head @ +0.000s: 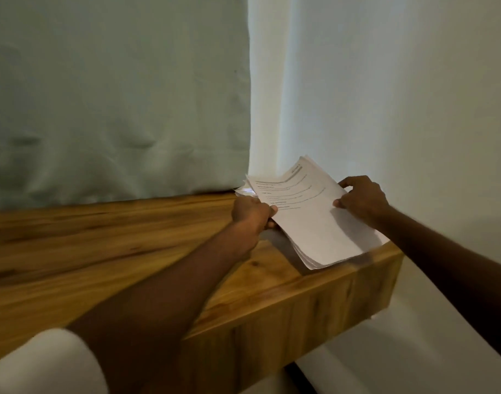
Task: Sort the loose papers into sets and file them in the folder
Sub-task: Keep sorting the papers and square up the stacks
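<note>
A stack of loose papers [309, 223] sits at the far right corner of the wooden desk [130, 251], its near edge fanned so that many sheet edges show. The top sheet is printed with lines of text, too small to read, and its upper corner lifts and curls toward the wall. The stack appears to be raised slightly off the wood on its left side, though the angle makes that hard to confirm.

The left hand [250, 213] grips the stack's left edge, thumb on top of the sheets and fingers [270, 223] curled underneath. The right hand [361, 199] pinches the right edge of the upper sheets, thumb pressed on the paper, the fingers bent over the margin.

Behind the desk hangs a pale green curtain [115, 95], and beside it stands a white wall [414, 95]. A white sleeve [44, 362] shows at the lower left.
</note>
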A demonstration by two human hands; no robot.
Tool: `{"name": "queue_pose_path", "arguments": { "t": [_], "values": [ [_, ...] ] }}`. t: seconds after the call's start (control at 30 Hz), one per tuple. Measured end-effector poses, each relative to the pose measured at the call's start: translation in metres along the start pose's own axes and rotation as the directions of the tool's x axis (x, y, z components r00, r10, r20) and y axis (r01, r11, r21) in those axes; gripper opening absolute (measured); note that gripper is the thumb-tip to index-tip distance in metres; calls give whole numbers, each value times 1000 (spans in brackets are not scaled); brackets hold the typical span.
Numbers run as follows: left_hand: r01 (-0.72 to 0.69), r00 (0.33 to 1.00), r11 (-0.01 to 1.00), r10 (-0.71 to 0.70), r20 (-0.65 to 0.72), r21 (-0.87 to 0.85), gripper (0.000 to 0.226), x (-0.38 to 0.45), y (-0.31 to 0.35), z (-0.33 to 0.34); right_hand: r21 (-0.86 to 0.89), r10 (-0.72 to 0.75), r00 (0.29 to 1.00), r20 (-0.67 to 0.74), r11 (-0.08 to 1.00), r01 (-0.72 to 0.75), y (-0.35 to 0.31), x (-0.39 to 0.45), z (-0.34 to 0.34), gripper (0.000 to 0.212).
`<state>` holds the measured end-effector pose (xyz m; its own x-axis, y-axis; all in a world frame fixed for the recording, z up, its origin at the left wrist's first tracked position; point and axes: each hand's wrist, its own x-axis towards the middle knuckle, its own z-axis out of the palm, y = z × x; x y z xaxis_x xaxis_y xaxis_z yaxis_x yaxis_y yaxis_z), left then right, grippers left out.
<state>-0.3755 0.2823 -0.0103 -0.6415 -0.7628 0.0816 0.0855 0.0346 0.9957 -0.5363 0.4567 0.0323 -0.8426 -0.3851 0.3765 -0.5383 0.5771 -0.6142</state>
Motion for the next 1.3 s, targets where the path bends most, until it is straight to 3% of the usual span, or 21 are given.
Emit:
{"name": "queue_pose_path", "arguments": {
  "t": [0.3,0.4,0.53,0.63,0.73,0.8,0.93,1.17,1.3],
  "values": [
    [-192,978,911,209,-7,366,58,50,-29,42,-264,-64,998,-2,963,61,25,52,16,41],
    [-209,975,898,222,13,387,72,60,-45,42,-317,-47,999,18,947,50,30,65,27,38],
    [-233,965,893,260,-18,385,51,74,-55,40,-453,-33,995,91,889,71,39,73,45,41],
    [-253,955,886,292,-44,387,36,78,-59,40,-555,-124,992,39,823,124,30,70,55,43],
    [-250,942,876,319,-105,412,33,80,-57,40,-521,-239,971,17,827,213,12,63,66,46],
    [-292,907,788,408,-104,541,39,81,-55,35,-417,-315,949,26,859,296,-3,54,75,45],
    [-386,807,431,585,73,815,56,81,-48,1,-182,-439,898,36,881,438,-37,19,91,44],
    [-301,806,122,562,185,946,64,40,-41,-153,36,-586,807,67,810,585,-99,-54,132,42],
    [-179,814,90,572,96,980,60,-11,-30,-259,99,-680,723,122,733,673,-150,-92,167,44]
  ]
}}
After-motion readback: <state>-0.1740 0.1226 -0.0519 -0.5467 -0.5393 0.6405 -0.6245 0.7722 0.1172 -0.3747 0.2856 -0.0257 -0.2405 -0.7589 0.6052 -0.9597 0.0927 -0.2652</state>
